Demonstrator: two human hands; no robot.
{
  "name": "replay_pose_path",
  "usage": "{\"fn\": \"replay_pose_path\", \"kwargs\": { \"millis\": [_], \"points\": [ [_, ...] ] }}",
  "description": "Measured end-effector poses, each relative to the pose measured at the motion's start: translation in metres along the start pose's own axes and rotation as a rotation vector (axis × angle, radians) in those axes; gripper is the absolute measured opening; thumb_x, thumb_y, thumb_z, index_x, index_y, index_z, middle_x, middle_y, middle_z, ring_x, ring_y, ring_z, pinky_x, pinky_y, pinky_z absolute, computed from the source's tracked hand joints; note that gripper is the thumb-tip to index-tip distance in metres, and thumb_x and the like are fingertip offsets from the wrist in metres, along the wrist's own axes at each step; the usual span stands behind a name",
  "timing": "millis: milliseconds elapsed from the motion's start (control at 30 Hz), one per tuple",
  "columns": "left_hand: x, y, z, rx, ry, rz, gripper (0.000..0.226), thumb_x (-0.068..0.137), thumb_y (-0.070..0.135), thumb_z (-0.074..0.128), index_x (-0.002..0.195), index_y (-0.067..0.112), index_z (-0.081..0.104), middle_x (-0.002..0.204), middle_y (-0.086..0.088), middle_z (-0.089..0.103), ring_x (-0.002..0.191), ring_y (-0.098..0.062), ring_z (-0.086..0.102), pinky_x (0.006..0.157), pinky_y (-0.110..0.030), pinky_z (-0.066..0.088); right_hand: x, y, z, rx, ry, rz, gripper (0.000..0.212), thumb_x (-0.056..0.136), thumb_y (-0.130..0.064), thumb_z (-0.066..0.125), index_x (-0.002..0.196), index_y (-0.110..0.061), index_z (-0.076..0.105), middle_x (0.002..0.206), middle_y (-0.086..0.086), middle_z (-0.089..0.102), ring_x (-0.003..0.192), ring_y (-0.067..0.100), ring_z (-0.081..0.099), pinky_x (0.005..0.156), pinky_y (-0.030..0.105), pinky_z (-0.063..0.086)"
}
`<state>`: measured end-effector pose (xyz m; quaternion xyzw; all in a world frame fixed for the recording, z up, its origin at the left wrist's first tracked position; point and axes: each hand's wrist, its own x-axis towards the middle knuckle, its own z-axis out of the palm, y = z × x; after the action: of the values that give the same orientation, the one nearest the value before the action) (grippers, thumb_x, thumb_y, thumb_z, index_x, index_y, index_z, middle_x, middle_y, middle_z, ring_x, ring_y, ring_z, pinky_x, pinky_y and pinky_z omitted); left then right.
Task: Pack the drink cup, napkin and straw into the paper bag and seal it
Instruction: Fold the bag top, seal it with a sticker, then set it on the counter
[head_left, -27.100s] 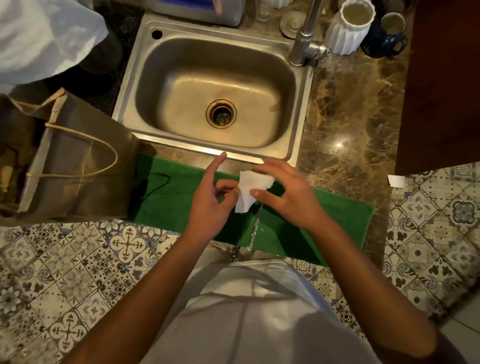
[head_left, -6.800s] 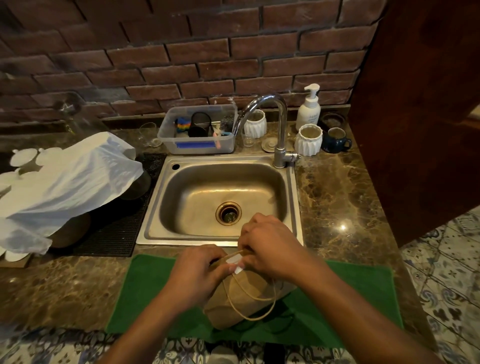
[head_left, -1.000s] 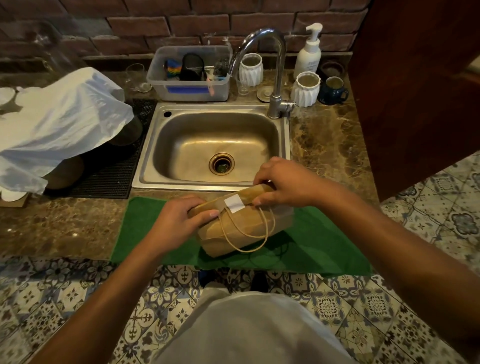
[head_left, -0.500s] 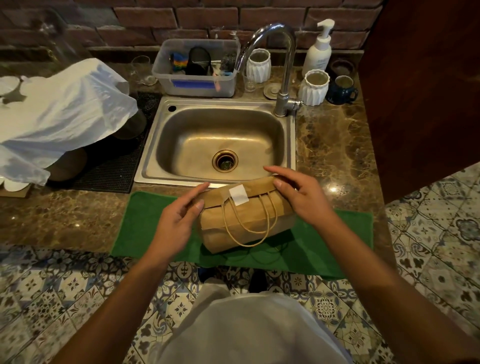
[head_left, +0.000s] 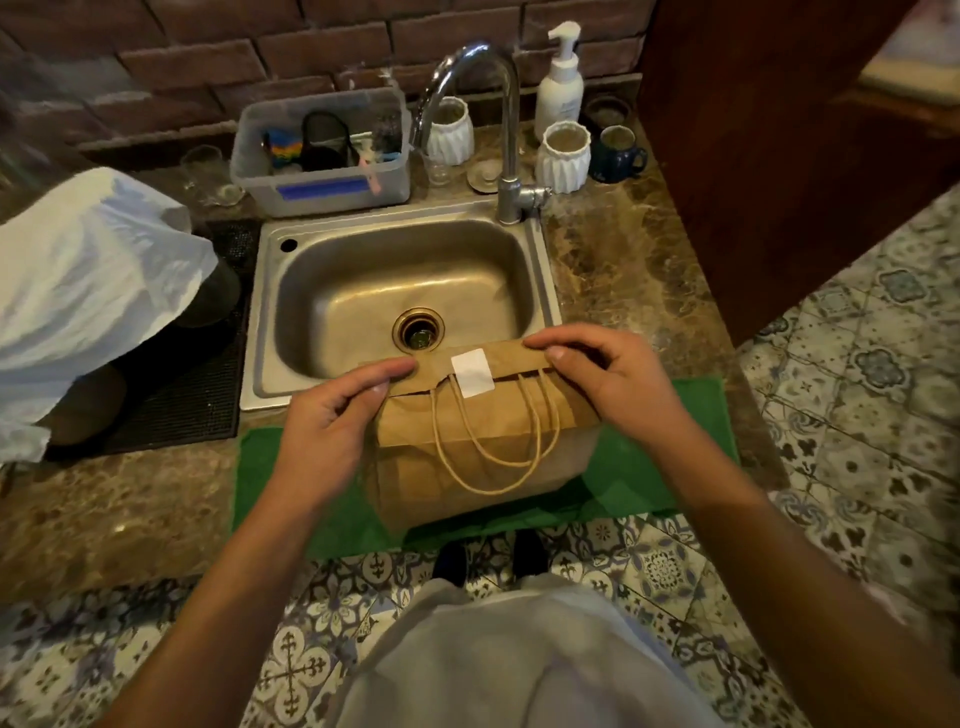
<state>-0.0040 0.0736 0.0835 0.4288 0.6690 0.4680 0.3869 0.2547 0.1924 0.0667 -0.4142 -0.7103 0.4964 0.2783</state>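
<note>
A brown paper bag (head_left: 483, 431) stands on the green mat (head_left: 649, 467) in front of the sink. Its top is folded over toward me, and a white sticker (head_left: 471, 372) holds the fold down. Two twine handles hang down its front. My left hand (head_left: 332, 421) pinches the left end of the folded top. My right hand (head_left: 602, 374) pinches the right end. The drink cup, napkin and straw are out of sight.
A steel sink (head_left: 405, 296) with a tall faucet (head_left: 498, 130) lies just behind the bag. A plastic tub (head_left: 322, 156), white ribbed cups (head_left: 563, 156), a blue mug (head_left: 618, 156) and a soap pump (head_left: 558, 83) line the back. A white plastic sheet (head_left: 88, 280) covers things at left. A dark cabinet (head_left: 779, 130) stands at right.
Both hands, open beside the bag half a second ago, have closed on the two ends of its folded top. The bag looks slightly more upright and squarer to me.
</note>
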Motion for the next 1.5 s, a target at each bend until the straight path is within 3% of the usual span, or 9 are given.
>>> {"fn": "replay_pose_path", "kwargs": {
  "millis": [133,267,433,600,800,1067,1233,1367,1500],
  "points": [
    [0.006,0.008,-0.016,0.052,-0.114,0.08,0.039,0.1,0.003,0.053,0.107,0.036,0.073,0.108,0.033,0.072,0.111,0.008,0.064,0.093,-0.011,0.049,-0.006,-0.028,0.004,-0.407,-0.016,-0.059,0.041,0.089,-0.051,0.066,0.126,-0.033,0.067,0.117,-0.011,0.068,0.107,-0.001,0.061,0.092,0.024,0.051],
    [0.012,0.015,-0.027,0.097,-0.252,0.187,0.04,0.1,0.002,0.053,0.11,0.035,0.073,0.114,0.024,0.072,0.116,0.001,0.064,0.102,-0.02,0.049,-0.004,-0.056,0.029,-0.738,-0.14,-0.032,0.057,0.08,-0.073,0.048,0.108,-0.032,0.074,0.099,-0.009,0.074,0.091,0.014,0.065,0.079,0.042,0.056],
    [0.017,0.019,-0.032,0.103,-0.373,0.252,0.041,0.098,-0.002,0.054,0.109,0.032,0.073,0.104,0.033,0.072,0.112,0.006,0.065,0.098,-0.015,0.049,-0.019,-0.065,0.044,-0.723,-0.116,0.015,0.032,0.085,-0.061,0.06,0.089,-0.03,0.068,0.082,-0.007,0.066,0.077,0.015,0.06,0.07,0.042,0.053],
    [0.013,0.025,-0.016,0.067,-0.529,0.297,0.045,0.097,-0.006,0.052,0.104,0.033,0.073,0.101,0.036,0.072,0.108,0.009,0.065,0.095,-0.012,0.049,-0.061,-0.07,0.037,-0.566,-0.044,0.117,0.031,0.084,-0.054,0.068,0.098,-0.026,0.07,0.09,-0.006,0.069,0.083,0.015,0.063,0.076,0.044,0.053],
    [-0.001,0.036,0.036,0.086,-0.75,0.351,0.044,0.098,-0.003,0.053,0.105,0.035,0.075,0.107,0.029,0.074,0.108,0.003,0.067,0.092,-0.016,0.051,-0.117,-0.073,0.017,-0.445,-0.038,0.279,0.017,0.082,-0.044,0.081,0.093,-0.037,0.07,0.084,-0.016,0.07,0.077,-0.001,0.063,0.064,0.019,0.045],
    [-0.057,0.061,0.135,0.093,-1.041,0.395,0.043,0.098,-0.008,0.053,0.106,0.029,0.073,0.099,0.034,0.073,0.104,0.01,0.066,0.089,-0.01,0.048,-0.233,-0.045,-0.034,-0.332,0.143,0.42,0.02,0.081,-0.039,0.084,0.087,-0.021,0.078,0.081,-0.002,0.075,0.075,0.016,0.07,0.071,0.041,0.054],
    [-0.109,0.082,0.213,0.101,-1.178,0.453,0.044,0.097,-0.007,0.054,0.105,0.032,0.074,0.098,0.032,0.074,0.102,0.009,0.067,0.085,-0.011,0.05,-0.323,-0.025,-0.074,-0.368,0.293,0.443,0.041,0.077,-0.054,0.078,0.101,-0.02,0.079,0.108,-0.005,0.072,0.102,0.015,0.064,0.098,0.044,0.048],
    [-0.147,0.095,0.275,0.099,-1.247,0.441,0.053,0.099,-0.001,0.054,0.104,0.047,0.076,0.105,0.025,0.076,0.104,-0.002,0.07,0.086,-0.02,0.055,-0.404,-0.009,-0.105,-0.424,0.363,0.523,0.047,0.083,-0.062,0.065,0.097,-0.018,0.076,0.101,-0.003,0.071,0.097,0.018,0.064,0.092,0.046,0.049],
    [-0.194,0.104,0.337,0.091,-1.345,0.48,0.045,0.099,-0.005,0.052,0.107,0.034,0.074,0.1,0.033,0.074,0.102,0.007,0.067,0.085,-0.011,0.052,-0.476,0.001,-0.124,-0.394,0.491,0.552,0.052,0.083,-0.061,0.062,0.094,-0.012,0.076,0.097,0.004,0.072,0.095,0.023,0.065,0.087,0.047,0.05]
  ]
}}
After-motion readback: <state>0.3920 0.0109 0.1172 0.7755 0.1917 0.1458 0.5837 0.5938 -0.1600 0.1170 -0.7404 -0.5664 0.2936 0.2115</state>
